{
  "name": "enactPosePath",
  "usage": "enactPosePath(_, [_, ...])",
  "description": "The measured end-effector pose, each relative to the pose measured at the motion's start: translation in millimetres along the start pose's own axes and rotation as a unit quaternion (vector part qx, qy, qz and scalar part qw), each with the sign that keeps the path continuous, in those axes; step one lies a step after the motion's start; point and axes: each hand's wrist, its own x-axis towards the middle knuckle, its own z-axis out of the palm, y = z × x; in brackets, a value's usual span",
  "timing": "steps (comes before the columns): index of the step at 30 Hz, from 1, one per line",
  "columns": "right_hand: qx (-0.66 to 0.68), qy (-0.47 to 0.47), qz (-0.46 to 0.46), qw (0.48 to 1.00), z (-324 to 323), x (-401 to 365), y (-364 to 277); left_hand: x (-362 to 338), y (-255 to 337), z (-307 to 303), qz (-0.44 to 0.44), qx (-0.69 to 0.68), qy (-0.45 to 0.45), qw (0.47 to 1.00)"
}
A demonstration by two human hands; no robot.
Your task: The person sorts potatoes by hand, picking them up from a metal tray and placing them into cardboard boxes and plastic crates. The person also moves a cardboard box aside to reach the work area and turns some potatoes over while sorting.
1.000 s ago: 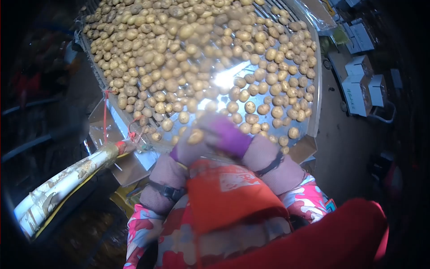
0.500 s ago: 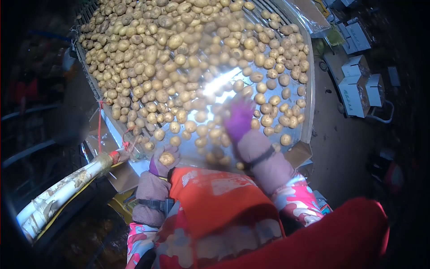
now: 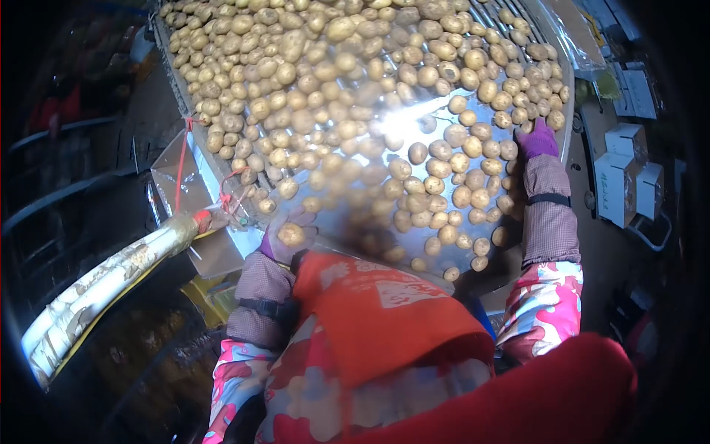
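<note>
A potato [image 3: 291,235] rests in my left hand [image 3: 274,241], which wears a purple glove and is at the near left edge of the sorting table. Its fingers lie around the potato. Toward the right rim, my right hand [image 3: 538,140], in a purple glove too, reaches in among loose potatoes. Thumb and fingers look apart there, touching or very near a few potatoes [image 3: 521,116]; the fingertips are partly hidden. A thick spread of potatoes [image 3: 288,74] covers the far and left parts of the table. A looser group [image 3: 444,200] lies on the smooth metal plate [image 3: 403,155].
Bars form the table's far surface, with a raised rim [image 3: 568,89] on the right. A pale wrapped pole [image 3: 111,288] slants in at the left, tied with red cord [image 3: 182,170]. Cardboard boxes [image 3: 617,181] stand on the floor to the right.
My right hand has moved right, from the middle of the plate to the right rim. Potatoes on the plate's near right have shifted. The left hand still holds its potato.
</note>
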Motion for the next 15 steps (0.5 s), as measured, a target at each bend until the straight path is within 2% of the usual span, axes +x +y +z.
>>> enactPosePath(2, [0.05, -0.003, 0.001, 0.999, -9, -17, -15, -1, -4, 2, 0.005, 0.005, 0.008, 1.0])
enactPosePath(4, [0.129, 0.001, -0.026, 0.991, 8, -10, -4, -2, -8, 6, 0.073, 0.137, -0.007, 0.988])
enactPosePath(5, [0.172, 0.031, -0.072, 0.982, 31, 0, 8, -2, -10, 6, 0.092, 0.156, -0.012, 0.983])
enactPosePath(6, [0.205, 0.099, -0.106, 0.968, 50, -7, 10, -3, -12, 5, 0.111, 0.174, -0.017, 0.978])
enactPosePath(8, [0.34, 0.096, -0.147, 0.924, -3, -90, -29, 7, -13, 2, 0.127, 0.112, -0.034, 0.985])
enactPosePath(10, [0.309, 0.038, -0.253, 0.916, -11, -171, -68, -16, -1, 17, 0.174, 0.312, -0.12, 0.926])
enactPosePath(11, [0.297, 0.008, -0.304, 0.905, -15, -211, -88, -26, 8, 29, 0.086, 0.153, -0.138, 0.975])
enactPosePath(12, [0.308, 0.061, -0.4, 0.861, 15, -243, -95, -26, 12, 35, 0.104, 0.167, -0.157, 0.968])
enactPosePath(13, [0.288, 0.004, -0.445, 0.848, 19, -263, -106, -27, 15, 41, 0.123, 0.181, -0.176, 0.96])
enactPosePath(14, [0.269, -0.056, -0.486, 0.83, 22, -284, -116, -27, 15, 42, 0.248, 0.362, -0.181, 0.88])
enactPosePath(15, [0.244, -0.023, -0.475, 0.845, 28, -285, -123, -29, 12, 40, 0.356, 0.524, -0.17, 0.755])
